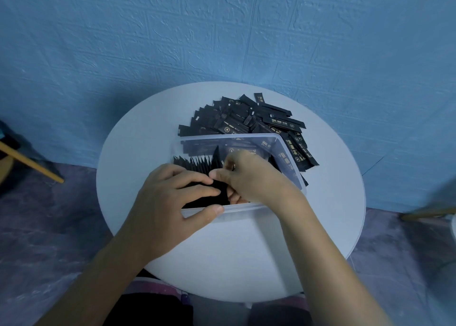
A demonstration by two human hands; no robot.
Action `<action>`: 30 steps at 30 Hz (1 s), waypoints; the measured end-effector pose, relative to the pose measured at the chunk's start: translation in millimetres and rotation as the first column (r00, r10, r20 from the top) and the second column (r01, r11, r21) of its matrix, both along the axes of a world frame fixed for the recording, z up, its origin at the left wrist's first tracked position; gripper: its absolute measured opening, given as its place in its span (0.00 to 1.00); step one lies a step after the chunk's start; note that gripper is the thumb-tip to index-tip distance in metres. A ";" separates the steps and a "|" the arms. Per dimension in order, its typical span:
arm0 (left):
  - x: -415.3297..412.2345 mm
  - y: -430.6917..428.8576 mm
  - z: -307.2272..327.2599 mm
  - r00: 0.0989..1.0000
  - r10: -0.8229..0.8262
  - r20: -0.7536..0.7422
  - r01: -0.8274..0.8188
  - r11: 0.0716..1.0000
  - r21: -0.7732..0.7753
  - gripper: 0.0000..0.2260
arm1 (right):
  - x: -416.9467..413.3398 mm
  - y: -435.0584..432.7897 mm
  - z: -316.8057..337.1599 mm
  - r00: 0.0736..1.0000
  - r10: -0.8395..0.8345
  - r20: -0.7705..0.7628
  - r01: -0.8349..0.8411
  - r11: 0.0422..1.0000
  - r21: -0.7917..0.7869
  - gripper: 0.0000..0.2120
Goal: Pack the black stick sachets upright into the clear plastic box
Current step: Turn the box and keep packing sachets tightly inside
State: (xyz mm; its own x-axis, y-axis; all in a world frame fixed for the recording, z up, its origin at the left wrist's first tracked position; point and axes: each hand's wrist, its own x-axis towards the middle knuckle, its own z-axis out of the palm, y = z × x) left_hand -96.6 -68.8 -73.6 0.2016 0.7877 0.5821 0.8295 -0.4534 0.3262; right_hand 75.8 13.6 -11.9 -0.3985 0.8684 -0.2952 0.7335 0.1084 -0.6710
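Inside the box [291,150], at its near end, my left hand [172,197] lies flat, pressing the upright sachets [195,164]; my right hand [249,175] pinches more beside them, long axes vertical; the loose pile [246,118] lies beyond the far wall, nearer my right.

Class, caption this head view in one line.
Left hand steadies, right hand slots black stick sachets upright into clear plastic box; loose sachets heaped behind.

Black sachets [249,119] with gold print, clear box [246,211], white table [222,251], blue brick-embossed wall [222,29]
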 end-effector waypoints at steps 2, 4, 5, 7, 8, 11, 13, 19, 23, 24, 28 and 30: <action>0.5 0.0 0.7 1.000 0.004 0.014 -0.004 1.000 -0.001 0.18 | 4.5 1.1 0.3 1.000 0.003 -0.017 -0.004 0.999 -0.034 0.13; 0.6 0.3 0.3 1.000 0.003 0.024 -0.003 1.000 -0.010 0.19 | 9.5 2.1 2.2 0.999 0.015 -0.032 -0.017 0.998 -0.068 0.12; 0.2 0.4 -0.2 1.000 0.001 0.025 0.000 1.000 -0.017 0.20 | 10.9 2.2 3.0 0.999 0.022 -0.033 -0.025 0.996 -0.080 0.12; -0.3 0.4 -1.3 1.000 -0.002 0.025 0.003 1.000 -0.024 0.21 | 11.1 2.5 3.2 0.999 0.037 -0.021 -0.038 0.996 -0.084 0.12; -0.5 0.3 -1.6 1.000 -0.001 0.024 0.002 1.000 -0.024 0.21 | 10.1 2.7 2.3 0.999 0.041 -0.010 -0.042 0.996 -0.076 0.12; -0.3 0.1 -1.5 1.000 0.004 0.026 -0.004 1.000 -0.023 0.19 | 7.1 3.1 0.8 0.999 0.037 0.016 -0.036 0.998 -0.057 0.12; -0.3 -0.1 -1.2 0.999 -0.002 0.032 0.003 0.999 -0.032 0.21 | 5.7 3.3 0.8 1.000 0.028 0.012 -0.027 0.997 -0.066 0.12; 0.2 -0.3 2.2 1.000 -0.017 0.019 0.017 0.999 -0.029 0.20 | 4.8 4.2 -1.2 1.000 0.022 -0.017 -0.023 0.997 -0.075 0.13; -1.1 -1.1 2.2 1.000 -0.016 0.011 0.017 0.999 -0.032 0.19 | 4.5 3.6 -2.2 0.998 0.048 0.043 -0.047 0.998 -0.028 0.14; -1.1 -0.9 1.8 1.000 -0.016 0.010 0.016 0.999 -0.033 0.18 | 4.1 3.4 -2.2 0.996 0.060 0.072 -0.059 0.998 -0.008 0.14; -1.3 -1.5 1.3 1.000 -0.011 0.004 0.011 0.999 -0.036 0.16 | 4.9 4.5 1.1 0.982 0.104 0.157 -0.105 0.994 -0.001 0.13; -1.3 -1.7 1.9 1.000 -0.006 0.002 0.007 0.999 -0.038 0.17 | 4.7 5.1 3.3 0.980 0.110 0.165 -0.109 0.994 -0.018 0.13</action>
